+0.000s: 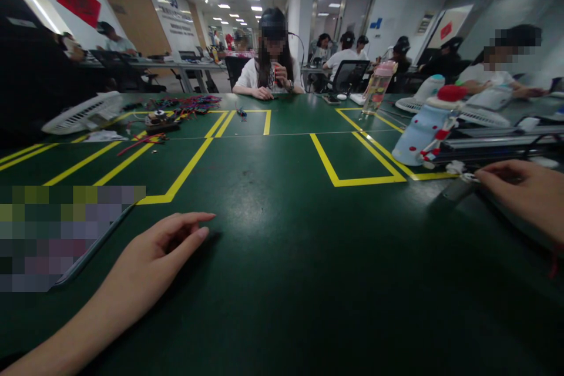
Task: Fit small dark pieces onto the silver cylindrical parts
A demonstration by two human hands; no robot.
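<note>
My left hand rests on the green tabletop, holding nothing. Its fingers are stretched forward and loosely curved, with the thumb a little apart from the index finger. At the right edge my right hand has its fingers closed at the tip of a small greyish object with a whitish, crumpled-looking top. What the object is cannot be made out, and the palm side of this hand is partly hidden. Just beyond it stands a light-blue bottle with a red top and red spots.
Yellow tape marks out boxes on the table. Tangled coloured wires and a white fan lie at far left. A clear bottle and dark metal rails are at right. A person sits opposite.
</note>
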